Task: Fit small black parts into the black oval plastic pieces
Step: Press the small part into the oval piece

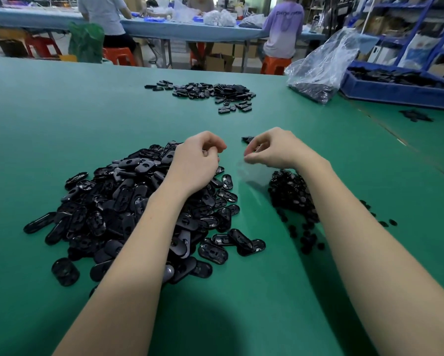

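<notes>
A big heap of black oval plastic pieces (pixel 128 201) lies on the green table under my left forearm. A smaller heap of small black round parts (pixel 291 194) sits under my right wrist. My left hand (pixel 197 160) hovers over the far edge of the oval heap with its fingers curled in, and no piece shows in it. My right hand (pixel 269 150) is level with it, a short gap between them, fingers curled toward the thumb with nothing visible in them. A faint grey blur (pixel 249 170) lies on the table below the gap.
A second pile of black oval pieces (pixel 215 92) lies farther back on the table (pixel 61 111). At the right stand a clear plastic bag of black parts (pixel 318 73) and a blue bin (pixel 400 91). People sit at a bench behind.
</notes>
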{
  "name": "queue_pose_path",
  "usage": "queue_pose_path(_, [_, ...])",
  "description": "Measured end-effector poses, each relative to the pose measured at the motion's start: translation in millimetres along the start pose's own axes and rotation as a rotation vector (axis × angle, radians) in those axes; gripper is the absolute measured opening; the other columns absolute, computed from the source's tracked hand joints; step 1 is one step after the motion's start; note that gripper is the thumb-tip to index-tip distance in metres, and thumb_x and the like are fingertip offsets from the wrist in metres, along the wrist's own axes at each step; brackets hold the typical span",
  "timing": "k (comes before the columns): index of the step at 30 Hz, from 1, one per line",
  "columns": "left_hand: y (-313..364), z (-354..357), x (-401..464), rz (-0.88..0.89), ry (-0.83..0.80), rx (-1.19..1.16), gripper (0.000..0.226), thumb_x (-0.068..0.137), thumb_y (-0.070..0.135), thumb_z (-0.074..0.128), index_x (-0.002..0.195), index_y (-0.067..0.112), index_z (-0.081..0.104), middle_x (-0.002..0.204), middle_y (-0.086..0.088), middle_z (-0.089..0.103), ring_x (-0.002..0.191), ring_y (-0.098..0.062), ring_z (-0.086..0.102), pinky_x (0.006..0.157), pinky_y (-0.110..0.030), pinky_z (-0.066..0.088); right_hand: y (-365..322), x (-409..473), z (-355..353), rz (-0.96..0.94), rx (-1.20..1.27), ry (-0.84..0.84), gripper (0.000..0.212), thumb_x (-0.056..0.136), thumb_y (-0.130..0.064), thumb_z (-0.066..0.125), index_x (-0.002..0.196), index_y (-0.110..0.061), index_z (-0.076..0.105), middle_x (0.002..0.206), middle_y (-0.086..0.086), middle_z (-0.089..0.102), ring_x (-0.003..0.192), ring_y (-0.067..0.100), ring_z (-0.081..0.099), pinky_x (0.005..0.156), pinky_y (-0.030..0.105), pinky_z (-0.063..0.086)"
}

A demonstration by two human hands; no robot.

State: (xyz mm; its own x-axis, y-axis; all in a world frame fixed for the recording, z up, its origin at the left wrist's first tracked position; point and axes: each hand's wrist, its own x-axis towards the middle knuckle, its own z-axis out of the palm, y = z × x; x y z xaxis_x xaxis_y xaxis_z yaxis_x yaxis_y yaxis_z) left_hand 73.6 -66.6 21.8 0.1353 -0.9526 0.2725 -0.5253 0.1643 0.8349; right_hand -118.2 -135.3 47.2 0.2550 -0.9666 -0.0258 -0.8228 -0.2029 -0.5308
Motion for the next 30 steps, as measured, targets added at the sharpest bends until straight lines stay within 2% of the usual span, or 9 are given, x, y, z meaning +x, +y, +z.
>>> queue_pose_path(1, [0, 0, 0, 0.003, -0.001, 0.012, 0.031, 0.097, 0.009, 0.047, 0.094, 0.032, 0.069, 0.084, 0.018, 0.068, 0.069, 0.009, 0.061, 0.065, -0.004, 0.042, -4, -8, 1, -0.032, -0.004, -0.067, 0.002, 0.085, -0.035, 0.078, 0.087, -0.034, 0.079, 0.088, -0.011, 0.076, 0.082, 0.008, 0.066, 0.072, 0.024, 0.052])
queue_pose_path(3, [1, 2, -1, 0.016, -0.008, 0.035, 0.031, 0.097, 0.010, 0.047, 0.096, 0.030, 0.070, 0.082, 0.019, 0.067, 0.072, 0.008, 0.061, 0.062, -0.003, 0.040, -9, -19, 10, -0.057, -0.039, -0.109, 0.001, 0.085, -0.037, 0.078, 0.086, -0.037, 0.079, 0.089, -0.015, 0.076, 0.087, 0.005, 0.068, 0.078, 0.025, 0.053])
queue_pose_path(5, [3, 3, -2, 0.031, -0.015, 0.057, 0.030, 0.096, 0.010, 0.047, 0.096, 0.028, 0.071, 0.081, 0.018, 0.067, 0.075, 0.005, 0.062, 0.064, -0.004, 0.040, -13, -25, 23, -0.058, -0.057, -0.073, 0.006, 0.087, -0.041, 0.076, 0.091, -0.038, 0.078, 0.093, -0.016, 0.076, 0.092, 0.007, 0.069, 0.085, 0.030, 0.055])
queue_pose_path(10, [5, 4, -5, 0.063, -0.045, 0.111, 0.029, 0.097, 0.009, 0.048, 0.096, 0.026, 0.071, 0.082, 0.018, 0.067, 0.079, -0.001, 0.063, 0.069, -0.011, 0.042, -16, -32, 43, -0.047, -0.130, -0.008, 0.026, 0.090, -0.053, 0.071, 0.115, -0.045, 0.071, 0.104, -0.019, 0.073, 0.099, 0.010, 0.063, 0.083, 0.031, 0.047])
queue_pose_path(14, [8, 5, -7, 0.076, -0.061, 0.139, 0.027, 0.097, 0.009, 0.048, 0.098, 0.023, 0.071, 0.089, 0.014, 0.070, 0.086, -0.012, 0.067, 0.076, -0.015, 0.047, -13, -32, 43, -0.015, -0.146, -0.002, 0.006, 0.088, -0.043, 0.072, 0.091, -0.038, 0.074, 0.096, -0.019, 0.072, 0.098, 0.012, 0.066, 0.081, 0.029, 0.048])
queue_pose_path(17, [9, 7, -9, 0.081, -0.079, 0.161, 0.025, 0.097, 0.009, 0.049, 0.098, 0.022, 0.071, 0.092, 0.013, 0.071, 0.087, -0.012, 0.068, 0.071, -0.005, 0.042, -12, -32, 41, 0.010, -0.170, 0.006, 0.005, 0.087, -0.038, 0.072, 0.083, -0.036, 0.073, 0.099, -0.015, 0.072, 0.099, 0.016, 0.067, 0.082, 0.030, 0.051])
queue_pose_path(21, [8, 8, -10, 0.097, -0.102, 0.186, 0.022, 0.097, 0.008, 0.052, 0.100, 0.019, 0.070, 0.092, 0.013, 0.071, 0.087, -0.013, 0.068, 0.069, 0.002, 0.038, -12, -33, 37, 0.018, -0.267, 0.029, 0.003, 0.087, -0.040, 0.073, 0.088, -0.037, 0.073, 0.107, -0.006, 0.072, 0.103, 0.021, 0.066, 0.080, 0.030, 0.047])
queue_pose_path(27, [9, 12, -12, 0.107, -0.136, 0.192, 0.020, 0.096, 0.009, 0.054, 0.101, 0.020, 0.070, 0.095, 0.013, 0.071, 0.084, -0.011, 0.067, 0.072, -0.003, 0.042, -12, -37, 33, 0.020, -0.328, -0.010, 0.015, 0.089, -0.038, 0.069, 0.102, -0.032, 0.074, 0.106, -0.003, 0.070, 0.101, 0.024, 0.065, 0.079, 0.031, 0.043])
queue_pose_path(30, [11, 15, -14, 0.121, -0.159, 0.185, 0.018, 0.094, 0.011, 0.059, 0.101, 0.023, 0.070, 0.096, 0.009, 0.071, 0.079, -0.010, 0.065, 0.068, -0.001, 0.040, -12, -39, 24, 0.013, -0.308, -0.025, 0.015, 0.089, -0.038, 0.066, 0.100, -0.033, 0.074, 0.101, -0.006, 0.070, 0.094, 0.021, 0.063, 0.075, 0.030, 0.041])
